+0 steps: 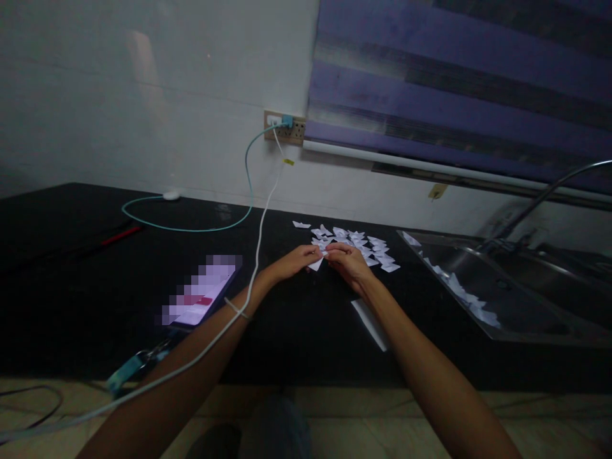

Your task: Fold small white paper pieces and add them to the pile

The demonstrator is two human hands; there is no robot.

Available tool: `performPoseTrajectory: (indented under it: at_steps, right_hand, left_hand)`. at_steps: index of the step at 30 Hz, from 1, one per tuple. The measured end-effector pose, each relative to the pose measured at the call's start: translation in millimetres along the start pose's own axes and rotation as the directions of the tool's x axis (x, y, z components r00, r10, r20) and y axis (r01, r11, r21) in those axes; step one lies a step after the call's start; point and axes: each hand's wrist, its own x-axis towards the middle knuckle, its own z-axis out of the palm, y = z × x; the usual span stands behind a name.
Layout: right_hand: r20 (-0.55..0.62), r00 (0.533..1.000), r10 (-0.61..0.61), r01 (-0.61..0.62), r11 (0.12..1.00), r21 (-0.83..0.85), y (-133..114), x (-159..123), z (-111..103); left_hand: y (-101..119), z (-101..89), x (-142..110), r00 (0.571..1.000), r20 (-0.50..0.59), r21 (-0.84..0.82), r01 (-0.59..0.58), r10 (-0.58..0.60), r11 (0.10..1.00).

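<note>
Between my two hands, low over the black counter, is a small piece of folded white paper (316,264). My left hand (302,257) pinches its left side, with the thumb against it. My right hand (348,262) grips the other side, fingers bent over the paper's upper edge. Just beyond the hands stand several white folded paper boats (356,237) in rough rows, partly hidden by my right hand. Beside my right forearm lies a flat white strip of paper (369,324).
A steel sink (526,299) with a faucet (535,203) is at the right, more paper boats (466,296) along its left rim. A lit phone (203,296) lies left. A white cable (259,245) crosses my left forearm from the wall socket (296,131). A lanyard (127,371) rests near the front edge.
</note>
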Motion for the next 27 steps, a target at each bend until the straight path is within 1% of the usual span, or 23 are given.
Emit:
performPoseTrajectory:
  at_steps: [2, 4, 9, 11, 13, 15, 18, 23, 27]
  right_hand:
    - [-0.011, 0.999, -0.047, 0.047, 0.999, -0.022, 0.3, 0.4, 0.2]
    - [-0.004, 0.996, -0.089, 0.089, 0.996, -0.030, 1.9, 0.7, 0.4]
    - [-0.029, 0.983, -0.180, 0.179, 0.984, -0.020, 6.7, 1.2, 1.6]
    - [-0.040, 0.963, -0.265, 0.261, 0.962, -0.079, 6.5, 0.8, 2.1]
    - [-0.031, 0.927, -0.374, 0.361, 0.912, -0.197, 5.4, -0.5, 2.8]
    - [-0.017, 0.896, -0.443, 0.417, 0.855, -0.308, 4.6, -2.7, 3.8]
    - [-0.017, 0.874, -0.485, 0.442, 0.809, -0.388, 4.7, -6.1, 6.0]
    - [0.002, 0.853, -0.522, 0.476, 0.776, -0.415, 5.8, -8.5, 8.6]
    - [0.032, 0.852, -0.523, 0.490, 0.774, -0.401, 6.9, -6.8, 7.5]
  left_hand:
    - [4.1, 0.9, -1.5, 1.000, 0.007, -0.010, 0.029, -0.029, 1.000]
    - [6.9, 1.8, -2.5, 0.999, -0.010, -0.005, 0.034, -0.034, 0.999]
    - [6.9, 2.2, -1.5, 0.993, -0.113, 0.012, -0.022, 0.023, 1.000]
    - [6.1, 2.0, -0.6, 0.985, -0.165, 0.036, -0.042, 0.047, 0.998]
    - [5.9, 2.0, 0.0, 0.975, -0.211, 0.073, -0.059, 0.073, 0.996]
    - [6.8, 2.6, 0.4, 0.967, -0.240, 0.114, -0.065, 0.091, 0.991]
    - [9.8, 5.0, 0.4, 0.964, -0.245, 0.138, -0.070, 0.102, 0.988]
    - [12.4, 7.8, -1.2, 0.970, -0.220, 0.124, -0.075, 0.101, 0.990]
    - [11.0, 4.7, -4.0, 0.970, -0.207, 0.229, -0.075, 0.124, 0.971]
